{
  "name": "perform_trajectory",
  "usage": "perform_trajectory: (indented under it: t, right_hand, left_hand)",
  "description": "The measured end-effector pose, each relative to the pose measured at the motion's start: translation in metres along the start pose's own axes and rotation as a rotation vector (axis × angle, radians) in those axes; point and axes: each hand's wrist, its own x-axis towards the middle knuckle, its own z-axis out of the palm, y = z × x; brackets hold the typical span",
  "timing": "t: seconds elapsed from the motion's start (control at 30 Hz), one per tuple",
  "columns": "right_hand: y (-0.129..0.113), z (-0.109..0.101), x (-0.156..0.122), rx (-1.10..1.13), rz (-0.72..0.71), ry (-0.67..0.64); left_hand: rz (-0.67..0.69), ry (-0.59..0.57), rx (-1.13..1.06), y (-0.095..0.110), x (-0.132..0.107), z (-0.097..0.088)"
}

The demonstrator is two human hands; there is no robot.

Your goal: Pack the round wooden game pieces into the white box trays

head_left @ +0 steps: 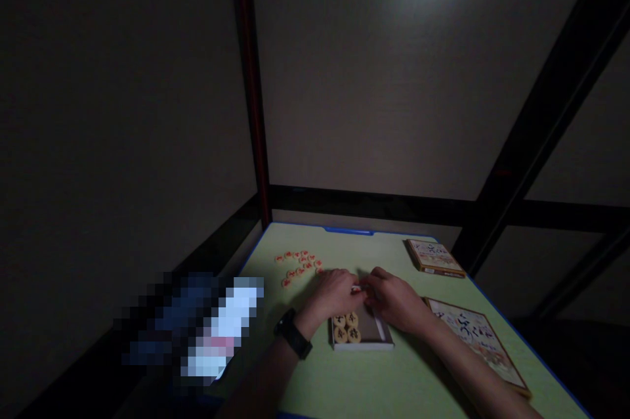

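Note:
Both my hands meet over the far end of a small open box point(378, 339) on a green table point(344, 379). My left hand point(333, 293), with a black watch point(294, 333) on its wrist, has its fingers curled down. My right hand point(392, 299) is also curled, fingertips touching the left hand's. What they pinch is hidden. Several round pale game pieces point(346, 327) with dark marks lie in the box's near left corner.
Several loose pale pieces with red marks point(298, 265) lie on the table at the far left. A printed box lid point(434, 256) sits at the far right, a larger printed board point(476, 339) at the near right. Dark walls and beams surround the table.

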Motion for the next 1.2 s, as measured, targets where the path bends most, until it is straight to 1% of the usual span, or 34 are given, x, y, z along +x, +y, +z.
perform_trajectory:
  t: [0.1,0.17,0.2,0.23,0.3,0.37,0.43,0.5,0.53,0.6,0.67,0.73,0.8,0.87,0.97,1.1,1.2]
  right_hand:
    - [0.000,-0.001,0.000,-0.006,-0.005,0.001]
    - [0.001,-0.002,-0.001,0.005,-0.029,0.020]
    - [0.002,-0.002,-0.002,0.019,-0.045,0.028]
    - [0.003,-0.004,-0.003,0.039,-0.059,0.035]
    - [0.005,-0.007,-0.004,0.089,-0.079,0.047]
    - [0.008,-0.009,-0.003,0.145,-0.081,0.074]
    - [0.010,-0.010,0.001,0.193,-0.081,0.127]
    - [0.012,-0.008,0.006,0.225,-0.086,0.198]
    - [0.013,-0.007,0.009,0.236,-0.090,0.232]
    - [0.012,-0.003,0.014,0.252,-0.098,0.283]
    - [0.010,-0.001,0.019,0.267,-0.111,0.298]
    - [0.007,0.000,0.024,0.261,-0.130,0.294]
    - [0.004,-0.001,0.032,0.231,-0.146,0.274]
    - [0.002,-0.004,0.045,0.189,-0.154,0.242]
    - [-0.001,-0.010,0.074,0.137,-0.155,0.175]
    - [-0.011,-0.011,0.121,0.068,-0.200,0.002]
    - [-0.025,-0.001,0.158,0.066,-0.318,-0.116]
  left_hand:
    - [0.034,-0.003,0.044,0.001,0.000,-0.003]
    - [0.072,-0.020,0.099,0.000,0.000,-0.008]
    - [0.090,-0.011,0.133,-0.002,0.000,-0.011]
    - [0.104,0.016,0.169,-0.004,0.000,-0.015]
    - [0.102,0.115,0.238,-0.010,-0.001,-0.023]
    - [0.052,0.234,0.302,-0.018,-0.003,-0.030]
    - [-0.022,0.315,0.368,-0.027,-0.004,-0.033]
    - [-0.063,0.331,0.434,-0.034,-0.004,-0.031]
    - [-0.051,0.319,0.451,-0.036,-0.004,-0.027]
    - [0.020,0.288,0.413,-0.038,-0.004,-0.019]
    - [0.115,0.281,0.293,-0.037,-0.004,-0.010]
    - [0.174,0.276,0.201,-0.034,-0.003,-0.005]
    - [0.179,0.266,0.245,-0.031,0.000,-0.003]
    - [0.130,0.257,0.389,-0.028,0.004,-0.002]
    - [0.009,0.265,0.554,-0.027,0.010,0.001]
    - [-0.159,0.312,0.609,-0.034,0.010,0.004]
    - [-0.314,0.351,0.579,-0.043,0.005,0.001]
